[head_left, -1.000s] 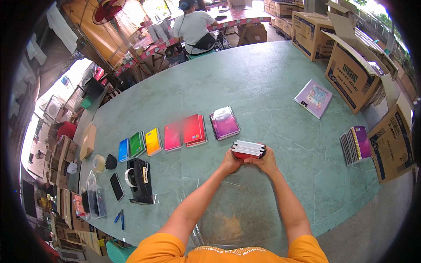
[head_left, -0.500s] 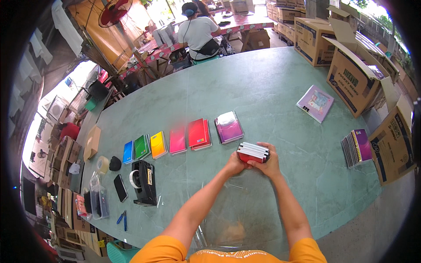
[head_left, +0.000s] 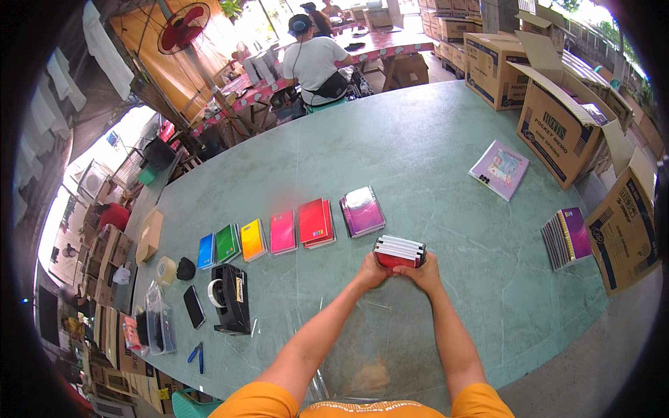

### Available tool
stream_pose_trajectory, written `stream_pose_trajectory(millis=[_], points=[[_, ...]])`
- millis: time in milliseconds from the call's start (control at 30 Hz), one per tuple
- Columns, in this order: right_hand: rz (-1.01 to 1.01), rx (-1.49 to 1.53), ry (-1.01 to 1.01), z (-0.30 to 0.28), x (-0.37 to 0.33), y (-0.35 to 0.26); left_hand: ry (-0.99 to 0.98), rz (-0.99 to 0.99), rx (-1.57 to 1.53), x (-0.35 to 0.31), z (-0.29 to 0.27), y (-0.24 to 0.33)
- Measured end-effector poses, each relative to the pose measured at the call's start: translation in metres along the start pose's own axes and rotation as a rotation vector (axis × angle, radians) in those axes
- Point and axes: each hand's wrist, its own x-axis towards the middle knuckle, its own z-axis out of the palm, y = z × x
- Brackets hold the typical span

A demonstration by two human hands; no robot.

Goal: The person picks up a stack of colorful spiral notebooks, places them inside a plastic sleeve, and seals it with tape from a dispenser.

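Observation:
Between my two hands is a stack of small notebooks [head_left: 400,248], page edges up, with a red cover facing me. My left hand [head_left: 374,272] closes round its left side; my right hand [head_left: 421,274] grips the right side, thumbs meeting at the front. Just beyond lie purple spiral notebooks [head_left: 363,212]. To their left runs a row of red notebooks [head_left: 317,221], pink notebooks [head_left: 283,232], a yellow notebook [head_left: 254,240], green notebooks [head_left: 227,241] and blue notebooks [head_left: 207,251].
A black tape dispenser [head_left: 231,299], phone [head_left: 194,307], blue pliers [head_left: 197,357] and plastic bin [head_left: 160,329] occupy the left. Rightward are a lilac notebook [head_left: 500,169], a stack of spiral notebooks [head_left: 566,239] and open cartons [head_left: 561,132]. A person in white [head_left: 315,66] sits beyond the table.
My right hand has slid lower along the stack's right side, its fingers no longer reaching over the far top corner. The stack stays in both hands, and the view has shifted slightly.

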Motion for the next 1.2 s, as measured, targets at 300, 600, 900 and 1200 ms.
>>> stream_pose_trajectory(millis=[300, 600, 900, 1200], points=[[0.037, 0.132, -0.004, 0.000, -0.001, -0.007, 0.023, -0.013, 0.033, -0.002, 0.002, 0.004], [-0.069, 0.058, 0.067, 0.003, 0.001, 0.002, 0.033, -0.028, 0.010, -0.003, 0.002, 0.007], [-0.163, -0.049, 0.115, 0.004, 0.000, -0.001, 0.017, -0.030, -0.001, -0.001, 0.003, 0.000], [-0.132, -0.019, 0.112, 0.003, 0.000, 0.003, -0.020, -0.006, -0.030, -0.002, 0.001, 0.006]])
